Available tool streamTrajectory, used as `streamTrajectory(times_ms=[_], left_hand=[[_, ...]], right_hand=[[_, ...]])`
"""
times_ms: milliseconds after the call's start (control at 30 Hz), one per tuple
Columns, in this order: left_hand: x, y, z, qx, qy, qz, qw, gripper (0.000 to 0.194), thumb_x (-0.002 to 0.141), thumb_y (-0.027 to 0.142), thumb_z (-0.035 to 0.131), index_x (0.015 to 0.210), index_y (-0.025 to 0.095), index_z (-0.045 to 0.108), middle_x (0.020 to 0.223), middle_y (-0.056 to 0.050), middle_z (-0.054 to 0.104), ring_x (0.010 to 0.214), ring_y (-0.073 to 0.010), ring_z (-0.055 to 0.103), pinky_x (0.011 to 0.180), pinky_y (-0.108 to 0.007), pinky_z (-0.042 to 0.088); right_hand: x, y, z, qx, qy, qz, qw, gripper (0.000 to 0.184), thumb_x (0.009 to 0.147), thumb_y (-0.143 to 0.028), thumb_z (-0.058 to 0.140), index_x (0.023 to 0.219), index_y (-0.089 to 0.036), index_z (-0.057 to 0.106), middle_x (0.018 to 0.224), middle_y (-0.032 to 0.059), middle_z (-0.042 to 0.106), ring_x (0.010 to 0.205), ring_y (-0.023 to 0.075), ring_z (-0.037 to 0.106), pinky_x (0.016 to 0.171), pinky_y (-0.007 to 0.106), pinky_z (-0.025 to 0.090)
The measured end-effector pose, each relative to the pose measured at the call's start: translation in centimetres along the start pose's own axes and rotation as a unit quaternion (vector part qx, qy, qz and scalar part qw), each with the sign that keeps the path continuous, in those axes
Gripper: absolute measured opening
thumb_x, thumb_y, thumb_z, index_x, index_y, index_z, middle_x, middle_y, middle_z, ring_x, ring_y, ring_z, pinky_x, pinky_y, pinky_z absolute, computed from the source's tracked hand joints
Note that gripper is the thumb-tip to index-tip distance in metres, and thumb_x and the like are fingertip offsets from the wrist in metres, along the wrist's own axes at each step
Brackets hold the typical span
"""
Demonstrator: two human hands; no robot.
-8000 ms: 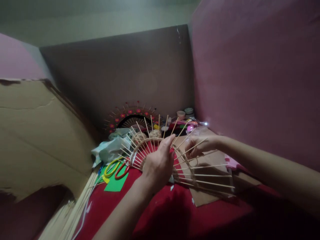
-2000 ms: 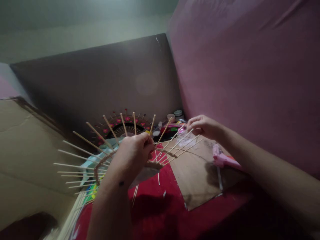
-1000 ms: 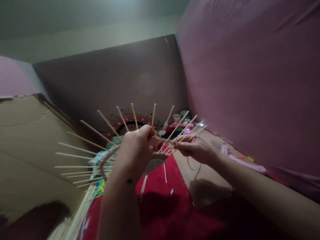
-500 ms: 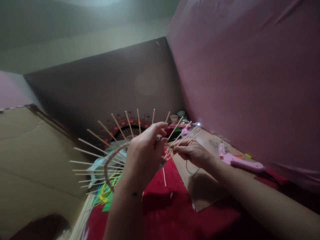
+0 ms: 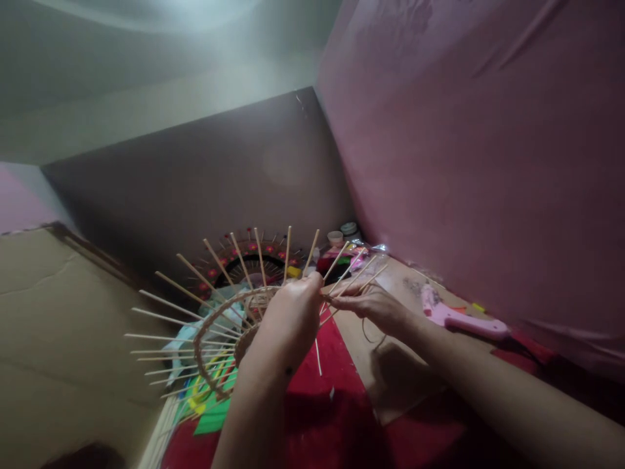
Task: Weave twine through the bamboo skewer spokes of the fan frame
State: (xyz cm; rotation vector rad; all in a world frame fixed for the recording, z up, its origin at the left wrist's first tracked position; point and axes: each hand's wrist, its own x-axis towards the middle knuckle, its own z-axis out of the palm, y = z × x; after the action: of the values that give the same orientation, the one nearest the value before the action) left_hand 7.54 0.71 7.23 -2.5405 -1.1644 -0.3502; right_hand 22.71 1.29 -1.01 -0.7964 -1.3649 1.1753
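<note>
A fan-shaped frame of wooden skewers (image 5: 215, 312) bound by arcs of twine is held up over the red cloth (image 5: 336, 410). My left hand (image 5: 293, 316) grips it at the middle, fingers closed round the skewers near the inner twine arc. My right hand (image 5: 374, 306) pinches the twine and the skewers at the frame's right end, and a thin strand of twine (image 5: 367, 332) hangs in a loop beneath it.
A pink glue gun (image 5: 459, 319) lies on a cardboard sheet (image 5: 390, 365) at the right. A decorated skewer fan (image 5: 249, 254), small jars (image 5: 342, 234), scissors and green paper (image 5: 209, 410) sit behind and left. Cardboard panels and a pink wall enclose the space.
My left hand's fingers, spread half a second ago, have closed on the frame again. The frame has tilted and dropped slightly to the left. My right hand stays at the right end with the twine.
</note>
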Motion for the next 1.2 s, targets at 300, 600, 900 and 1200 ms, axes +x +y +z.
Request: streamTrajectory(times_ms=[300, 600, 900, 1200], left_hand=[[-0.5, 0.2, -1.3, -0.054, 0.032, -0.047, 0.997, 0.008, 0.080, 0.021, 0.050, 0.075, 0.018, 0.056, 0.068, -0.003, 0.063, 0.058, -0.0135, 0.055, 0.053, -0.025, 0.033], [-1.0, 0.4, -1.7, -0.078, 0.047, -0.092, 0.992, 0.016, 0.079, 0.023, 0.048, 0.068, 0.019, 0.059, 0.058, -0.001, 0.060, 0.052, -0.0125, 0.053, 0.050, -0.026, 0.031], [-1.2, 0.4, -2.1, -0.082, 0.058, -0.083, 0.991, 0.016, 0.078, 0.020, 0.048, 0.066, 0.020, 0.059, 0.062, -0.001, 0.062, 0.055, -0.0130, 0.055, 0.050, -0.024, 0.032], [-1.1, 0.3, -1.9, -0.088, 0.059, -0.077, 0.991, 0.015, 0.078, 0.021, 0.048, 0.066, 0.020, 0.058, 0.058, 0.000, 0.061, 0.054, -0.0136, 0.055, 0.050, -0.025, 0.032]], right_hand=[[-0.5, 1.0, -1.3, 0.000, -0.019, -0.009, 1.000, 0.018, 0.069, -0.021, 0.062, 0.084, -0.020, 0.072, 0.059, -0.0024, 0.057, 0.048, 0.0068, 0.035, 0.044, 0.022, 0.024], [-0.6, -0.9, -4.5, 0.012, 0.041, -0.039, 0.998, 0.019, 0.070, -0.031, 0.065, 0.074, -0.013, 0.069, 0.048, -0.0062, 0.034, 0.046, 0.0054, 0.024, 0.044, 0.024, 0.014], [-0.6, -3.8, -6.5, -0.007, 0.080, -0.087, 0.993, 0.014, 0.069, -0.029, 0.068, 0.069, -0.015, 0.067, 0.050, -0.0037, 0.044, 0.045, 0.0049, 0.029, 0.042, 0.023, 0.018], [-0.2, -7.0, -5.8, -0.013, 0.067, -0.135, 0.988, 0.011, 0.069, -0.027, 0.067, 0.069, -0.016, 0.068, 0.054, -0.0014, 0.049, 0.048, 0.0058, 0.034, 0.044, 0.024, 0.021]])
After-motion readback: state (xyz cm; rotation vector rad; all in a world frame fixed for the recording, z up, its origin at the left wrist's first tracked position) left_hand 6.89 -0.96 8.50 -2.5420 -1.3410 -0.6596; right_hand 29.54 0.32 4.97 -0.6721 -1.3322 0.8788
